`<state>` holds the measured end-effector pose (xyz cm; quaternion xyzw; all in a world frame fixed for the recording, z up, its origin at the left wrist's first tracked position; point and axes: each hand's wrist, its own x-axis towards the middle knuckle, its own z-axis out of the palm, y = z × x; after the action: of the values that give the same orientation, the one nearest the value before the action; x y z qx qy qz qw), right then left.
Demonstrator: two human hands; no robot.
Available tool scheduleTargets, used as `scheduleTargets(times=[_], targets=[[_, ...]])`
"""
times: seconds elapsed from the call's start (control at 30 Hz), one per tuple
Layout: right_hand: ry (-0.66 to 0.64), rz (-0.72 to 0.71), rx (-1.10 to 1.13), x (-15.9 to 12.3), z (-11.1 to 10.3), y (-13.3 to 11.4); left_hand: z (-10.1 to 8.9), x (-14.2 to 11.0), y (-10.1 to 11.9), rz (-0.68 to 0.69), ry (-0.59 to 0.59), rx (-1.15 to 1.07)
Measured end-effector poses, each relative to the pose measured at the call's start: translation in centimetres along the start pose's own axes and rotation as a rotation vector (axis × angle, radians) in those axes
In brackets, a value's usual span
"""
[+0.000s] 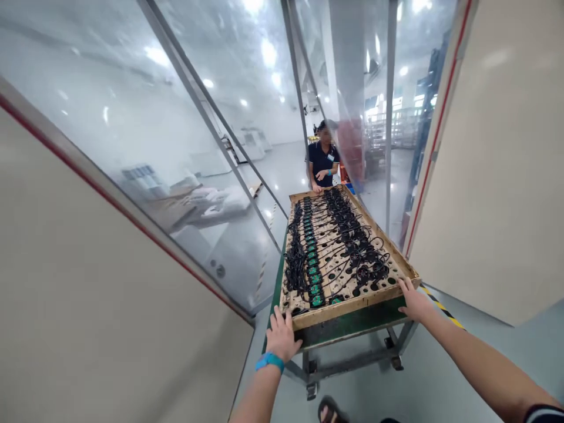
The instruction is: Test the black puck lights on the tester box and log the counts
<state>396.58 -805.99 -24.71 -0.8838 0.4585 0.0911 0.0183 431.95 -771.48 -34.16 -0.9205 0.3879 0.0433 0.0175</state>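
Note:
A long wooden tray (352, 310) lies on a green-topped wheeled cart (350, 332) in front of me. At its near left corner, my left hand (282, 339), with a blue band on the wrist, has its fingers over the rim and its thumb against the cart's front. My right hand (414, 301) grips the near right corner, fingers over the rim and thumb lower down. Rows of green circuit boards (314, 276) sit in the tray's holes. Black cables (296, 267) lie bundled along the left side, and more dark coiled cables (365, 258) fill the right.
Clear plastic strip curtains (229, 70) hang on both sides of the cart. A person (324, 155) stands at its far end, one hand by the tray. Pale wall panels (497, 147) flank the doorway. Black-and-yellow tape (443, 308) marks the floor at right.

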Motion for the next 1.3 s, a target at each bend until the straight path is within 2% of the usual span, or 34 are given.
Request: scheduleTargets(times=[0.07, 0.27, 0.33, 0.43, 0.63, 0.83, 0.93, 1.07, 1.3], targets=[[0.007, 0.014, -0.003, 5.0, 1.0, -0.7, 1.6, 5.1, 0.1, 0.018, 0.014, -0.019], [0.012, 0.081, 0.006, 20.0, 2.8, -6.4, 4.1, 21.4, -2.3, 0.041, -0.026, -0.014], [0.028, 0.094, 0.026, 24.5, 3.2, -7.4, 4.3, 26.2, -2.5, 0.048, -0.039, 0.000], [0.042, 0.117, 0.032, 29.8, 3.2, -8.0, 3.5, 31.9, -2.3, 0.047, -0.062, 0.010], [0.044, 0.101, 0.031, 37.2, 2.1, -9.4, 1.0, 40.8, -2.3, 0.094, -0.048, 0.042], [0.046, 0.060, 0.022, 44.2, 1.3, -10.1, -0.7, 48.3, -1.9, 0.095, -0.037, 0.087], [0.052, 0.033, -0.005, 47.7, 1.1, -9.7, -0.8, 51.5, -1.2, 0.107, 0.013, 0.157], [0.073, 0.031, -0.061, 51.6, 0.8, -9.5, 0.0, 55.6, -0.9, 0.114, 0.066, 0.233], [0.085, 0.067, -0.014, 58.0, -0.2, -10.6, 0.2, 63.0, -0.2, 0.071, -0.010, 0.146]])
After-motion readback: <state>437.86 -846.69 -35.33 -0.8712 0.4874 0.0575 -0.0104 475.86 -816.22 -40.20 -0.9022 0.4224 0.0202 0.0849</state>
